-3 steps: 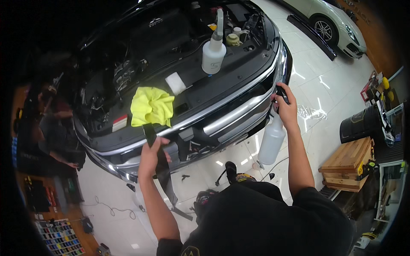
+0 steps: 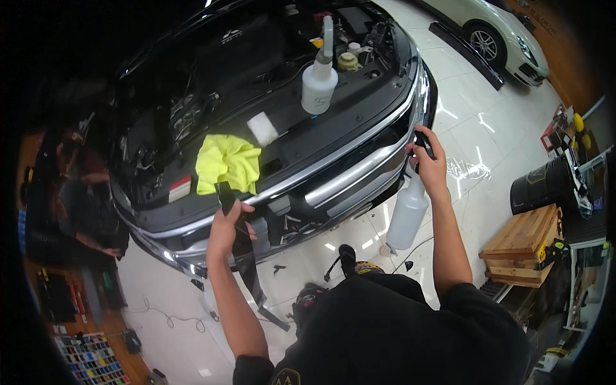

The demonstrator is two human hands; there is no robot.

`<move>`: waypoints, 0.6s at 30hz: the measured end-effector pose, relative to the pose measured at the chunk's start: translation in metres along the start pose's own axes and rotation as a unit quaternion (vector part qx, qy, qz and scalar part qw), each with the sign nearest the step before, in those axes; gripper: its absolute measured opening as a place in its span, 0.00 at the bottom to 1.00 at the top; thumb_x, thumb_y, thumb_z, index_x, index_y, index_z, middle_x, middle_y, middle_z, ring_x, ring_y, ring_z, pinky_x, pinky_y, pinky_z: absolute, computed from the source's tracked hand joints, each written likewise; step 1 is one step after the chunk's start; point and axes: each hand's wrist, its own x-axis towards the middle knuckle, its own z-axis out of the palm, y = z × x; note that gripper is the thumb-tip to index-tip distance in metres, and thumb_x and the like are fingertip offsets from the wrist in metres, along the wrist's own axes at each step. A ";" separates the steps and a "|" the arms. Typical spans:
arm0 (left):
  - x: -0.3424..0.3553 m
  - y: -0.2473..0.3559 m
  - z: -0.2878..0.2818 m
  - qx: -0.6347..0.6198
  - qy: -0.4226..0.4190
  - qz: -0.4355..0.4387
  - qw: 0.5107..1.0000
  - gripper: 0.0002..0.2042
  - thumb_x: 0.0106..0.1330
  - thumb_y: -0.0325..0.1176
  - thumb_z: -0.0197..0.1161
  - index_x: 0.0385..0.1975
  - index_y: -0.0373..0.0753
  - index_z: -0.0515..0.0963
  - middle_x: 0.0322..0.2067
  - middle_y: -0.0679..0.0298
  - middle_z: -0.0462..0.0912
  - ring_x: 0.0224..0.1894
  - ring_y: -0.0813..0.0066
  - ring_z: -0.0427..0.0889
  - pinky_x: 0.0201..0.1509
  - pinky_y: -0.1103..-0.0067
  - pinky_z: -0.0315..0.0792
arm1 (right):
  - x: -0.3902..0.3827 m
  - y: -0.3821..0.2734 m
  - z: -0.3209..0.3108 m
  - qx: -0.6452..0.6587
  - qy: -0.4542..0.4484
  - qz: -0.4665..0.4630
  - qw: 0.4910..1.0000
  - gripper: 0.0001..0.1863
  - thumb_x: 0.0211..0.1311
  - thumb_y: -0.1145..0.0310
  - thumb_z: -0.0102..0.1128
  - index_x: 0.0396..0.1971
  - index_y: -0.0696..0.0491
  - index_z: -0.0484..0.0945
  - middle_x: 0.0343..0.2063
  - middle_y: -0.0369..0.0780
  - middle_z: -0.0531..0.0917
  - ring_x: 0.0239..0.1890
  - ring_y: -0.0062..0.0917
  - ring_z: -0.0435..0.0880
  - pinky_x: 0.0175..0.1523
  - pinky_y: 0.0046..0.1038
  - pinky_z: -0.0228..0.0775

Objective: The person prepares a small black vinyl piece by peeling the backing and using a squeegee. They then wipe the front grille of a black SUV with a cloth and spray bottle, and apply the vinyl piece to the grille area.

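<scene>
The left hand [image 2: 226, 226] pinches a dark film strip [image 2: 247, 263] at the glossy bumper edge [image 2: 359, 173]; the right hand [image 2: 428, 163], seemingly, clasps a translucent spray bottle [image 2: 407, 218] over open tiled floor [image 2: 475, 128]

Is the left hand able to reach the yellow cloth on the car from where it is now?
Probably yes. The left hand is just below the yellow cloth, with nothing between them. But it already holds a dark strip, so its grip is not free.

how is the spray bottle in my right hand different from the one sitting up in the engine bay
The held spray bottle hangs by its trigger from your right hand, beside the bumper; the engine-bay bottle stands upright, untouched. The held one looks taller and slimmer, the other squatter. Both are translucent white.
</scene>
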 end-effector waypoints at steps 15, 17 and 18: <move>0.016 -0.007 -0.020 -0.095 0.011 0.098 0.991 0.20 0.76 0.43 0.51 0.49 0.29 0.74 0.51 0.47 0.80 0.19 0.70 0.78 0.25 0.74 0.75 | 0.090 -0.001 -0.011 0.047 0.083 0.066 0.993 0.20 0.55 0.77 0.50 0.50 0.57 0.76 0.21 0.40 0.78 0.20 0.23 0.77 0.28 0.25 0.69; -0.005 -0.020 -0.029 -0.088 0.005 0.090 0.992 0.20 0.76 0.43 0.50 0.47 0.28 0.74 0.48 0.47 0.81 0.18 0.69 0.78 0.24 0.74 0.75 | 0.094 0.001 -0.008 0.039 0.101 0.080 0.991 0.20 0.55 0.77 0.50 0.49 0.57 0.77 0.18 0.40 0.76 0.17 0.25 0.76 0.26 0.28 0.70; -0.021 -0.026 -0.033 -0.085 0.002 0.091 0.992 0.20 0.75 0.44 0.50 0.46 0.28 0.74 0.47 0.48 0.82 0.18 0.69 0.78 0.24 0.74 0.75 | 0.093 0.002 -0.005 0.031 0.092 0.091 0.991 0.20 0.55 0.77 0.50 0.49 0.57 0.77 0.18 0.40 0.76 0.18 0.25 0.77 0.26 0.28 0.70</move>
